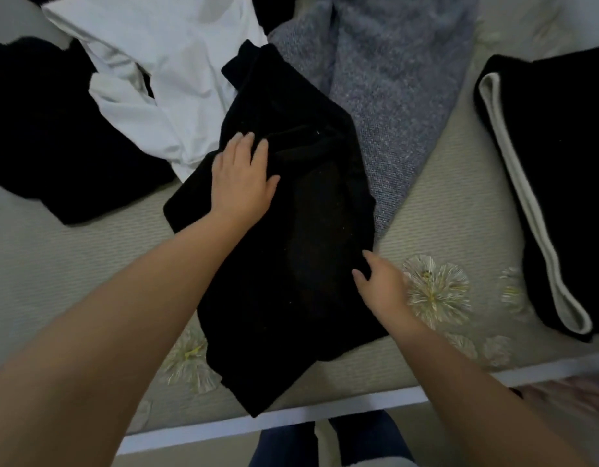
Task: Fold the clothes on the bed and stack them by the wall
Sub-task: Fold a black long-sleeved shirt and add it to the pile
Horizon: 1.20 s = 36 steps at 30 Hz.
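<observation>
While the left hand (242,178) presses it, the black garment (291,237) meets the right hand (380,281).

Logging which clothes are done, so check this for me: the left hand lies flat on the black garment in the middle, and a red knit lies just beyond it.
Not quite: the knit is grey-blue, not red, as the head view shows. The rest holds: the left hand lies flat on the black garment in the middle, with the knit just beyond it.
</observation>
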Tool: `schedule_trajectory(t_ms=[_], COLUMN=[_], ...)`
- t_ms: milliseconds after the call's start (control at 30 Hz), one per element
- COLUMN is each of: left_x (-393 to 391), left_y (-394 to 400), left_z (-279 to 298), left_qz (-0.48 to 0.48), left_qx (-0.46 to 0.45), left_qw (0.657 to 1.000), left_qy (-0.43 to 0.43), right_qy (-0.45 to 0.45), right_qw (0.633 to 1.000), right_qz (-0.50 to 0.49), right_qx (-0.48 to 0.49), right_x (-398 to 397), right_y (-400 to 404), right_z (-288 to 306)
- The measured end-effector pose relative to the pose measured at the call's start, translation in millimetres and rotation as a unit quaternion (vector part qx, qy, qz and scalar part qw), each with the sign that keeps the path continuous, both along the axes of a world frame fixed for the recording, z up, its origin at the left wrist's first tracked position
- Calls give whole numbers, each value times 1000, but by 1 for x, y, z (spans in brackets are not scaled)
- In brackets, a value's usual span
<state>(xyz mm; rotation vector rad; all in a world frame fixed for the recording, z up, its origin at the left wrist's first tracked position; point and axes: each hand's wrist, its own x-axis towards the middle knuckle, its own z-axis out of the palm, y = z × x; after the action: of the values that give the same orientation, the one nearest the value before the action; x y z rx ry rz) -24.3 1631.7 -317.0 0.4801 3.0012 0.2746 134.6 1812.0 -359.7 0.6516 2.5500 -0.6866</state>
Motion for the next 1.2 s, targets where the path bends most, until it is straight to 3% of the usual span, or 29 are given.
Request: schedule_trajectory(t_ms=[167,300,367,467,600,667,733,767,833,900,967,1100,1200], left_x=[-40,-21,-2,26,75,112,149,165,194,210,207,172,140], left_y=[14,-17,-46,-99,-165,-191,-209,-212,-212,-202,-187,-154,-132], left_z=[-2,14,29,47,58,50,40,35,16,3,-3,-8,-16], left_qz=[-1,-33,-58,-73,-1,-24,-43,-39,-17,-18,-21,-56,-75], left_qx=[-92,34,55,-3,-51,-119,-200,-251,-333,-358,-331,-206,-89], left_qw=[992,998,997,994,998,993,976,954,880,827,844,939,968], left_qy=[-85,-48,16,85,33,11,-73,-159,-339,-434,-421,-270,-224], right_qy=[187,279,289,254,217,200,166,136,80,61,77,149,134], right_qw=[981,952,948,942,917,897,873,865,858,860,875,906,918], right_qz=[36,105,117,183,274,345,420,448,480,483,455,356,330], right_qx=[39,66,61,118,192,191,185,178,163,149,144,172,174], right_x=[8,17,16,8,2,12,29,37,51,55,46,-2,-37], right_y=[2,-3,-14,-40,-86,-110,-128,-134,-144,-147,-142,-113,-99], right_z=[17,35,45,61,78,78,70,67,61,57,52,40,29])
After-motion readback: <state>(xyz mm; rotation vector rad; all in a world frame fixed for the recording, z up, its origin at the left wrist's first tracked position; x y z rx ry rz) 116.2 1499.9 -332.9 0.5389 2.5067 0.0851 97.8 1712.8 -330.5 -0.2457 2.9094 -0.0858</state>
